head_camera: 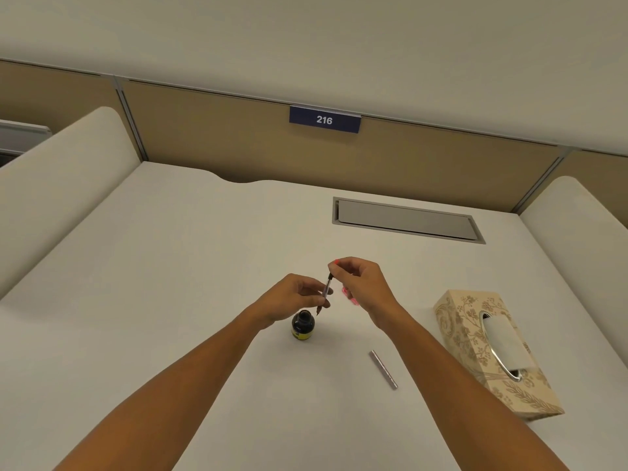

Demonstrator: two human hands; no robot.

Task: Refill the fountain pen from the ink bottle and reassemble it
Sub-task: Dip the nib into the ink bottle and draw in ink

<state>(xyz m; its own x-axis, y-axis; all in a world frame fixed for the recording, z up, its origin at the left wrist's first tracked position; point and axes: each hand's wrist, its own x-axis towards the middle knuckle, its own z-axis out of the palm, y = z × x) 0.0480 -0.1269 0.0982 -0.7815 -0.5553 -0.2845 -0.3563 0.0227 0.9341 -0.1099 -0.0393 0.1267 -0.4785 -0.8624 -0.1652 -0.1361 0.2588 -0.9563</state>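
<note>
The slim clear fountain pen section with its converter (pixel 325 291) is held upright, nib down, just above and right of the small dark glass ink bottle (pixel 302 324) standing on the white desk (pixel 170 266). Its middle is pinched by the left hand (pixel 299 297); its top end is pinched by the right hand (pixel 360 283). The silver pen barrel (pixel 383 369) lies nearer, to the right, beside the patterned beige tissue box (pixel 492 351).
</note>
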